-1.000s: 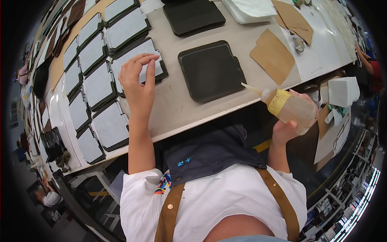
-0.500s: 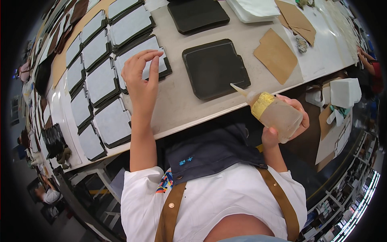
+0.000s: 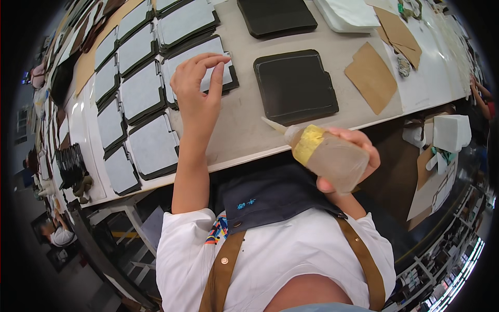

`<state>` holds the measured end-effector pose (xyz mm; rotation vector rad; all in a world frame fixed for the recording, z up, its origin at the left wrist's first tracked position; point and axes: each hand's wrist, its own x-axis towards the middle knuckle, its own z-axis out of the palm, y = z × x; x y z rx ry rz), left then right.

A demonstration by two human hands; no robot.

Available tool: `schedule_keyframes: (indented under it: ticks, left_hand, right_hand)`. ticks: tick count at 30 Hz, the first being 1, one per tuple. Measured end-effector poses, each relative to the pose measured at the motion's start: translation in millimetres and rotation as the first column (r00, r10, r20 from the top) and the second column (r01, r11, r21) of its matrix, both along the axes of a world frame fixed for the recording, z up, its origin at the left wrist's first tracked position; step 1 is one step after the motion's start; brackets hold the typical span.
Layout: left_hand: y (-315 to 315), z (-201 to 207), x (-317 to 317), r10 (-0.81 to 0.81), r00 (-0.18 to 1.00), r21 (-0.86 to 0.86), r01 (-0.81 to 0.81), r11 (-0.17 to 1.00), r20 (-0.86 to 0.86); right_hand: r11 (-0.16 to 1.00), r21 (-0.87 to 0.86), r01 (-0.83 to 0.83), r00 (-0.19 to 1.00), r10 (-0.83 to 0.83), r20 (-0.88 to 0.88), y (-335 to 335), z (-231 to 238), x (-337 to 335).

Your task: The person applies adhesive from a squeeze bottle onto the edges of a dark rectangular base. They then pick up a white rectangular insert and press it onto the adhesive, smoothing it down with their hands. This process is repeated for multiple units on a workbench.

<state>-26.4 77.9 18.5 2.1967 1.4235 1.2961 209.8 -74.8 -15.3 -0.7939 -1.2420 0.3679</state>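
My right hand [image 3: 364,151] is wrapped round a translucent squeeze bottle [image 3: 335,161] with a yellow band and a long pointed nozzle. Tilted to the left, the nozzle tip hangs just short of the near edge of a black flat panel [image 3: 296,86], apart from it. A thin, paler wet-looking line runs along that panel's border. My left hand [image 3: 200,83] hovers over a pale-topped black piece [image 3: 192,54], its fingers loosely curved and a small gap between thumb and forefinger. I see nothing held there.
Overlapping rows of pale-faced black pieces [image 3: 140,91] cover the table's left side. Beyond the panel lies another black stack [image 3: 275,15], beside white sheets [image 3: 348,15]. Brown card pieces [image 3: 371,78] lie to the right. The table's near edge [image 3: 249,158] runs before my apron.
The nozzle has left the black panel's near right corner and moved left past its near edge. A pale line now shows along that edge. My left hand keeps its pose.
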Motion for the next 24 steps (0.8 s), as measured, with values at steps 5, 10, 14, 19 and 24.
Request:
schedule_keyframes:
  ticks: [5,10,14,19,24]
  left_hand:
    - [-3,5,1,0.016,0.999,0.001,-0.016,1.0,-0.029]
    - [-5,10,6,0.004,0.998,-0.008,-0.005,1.0,-0.055]
    - [-3,3,2,0.017,0.999,-0.028,-0.018,0.999,-0.037]
    - [-1,-1,7,0.001,1.0,-0.032,-0.001,0.999,-0.016]
    - [3,-5,7,-0.004,1.0,-0.038,0.003,0.999,-0.024]
  right_hand:
    - [0.896,-0.291,0.335,0.74,-0.441,-0.508,33,30,44]
    - [0.705,-0.367,0.607,0.687,-0.697,-0.202,40,-23,169]
    - [0.403,-0.221,0.888,0.46,-0.788,0.409,45,-19,182]
    - [0.713,-0.03,0.7,0.603,-0.569,0.559,109,56,148]
    - [0.844,-0.086,0.53,0.427,-0.179,0.886,201,41,134]
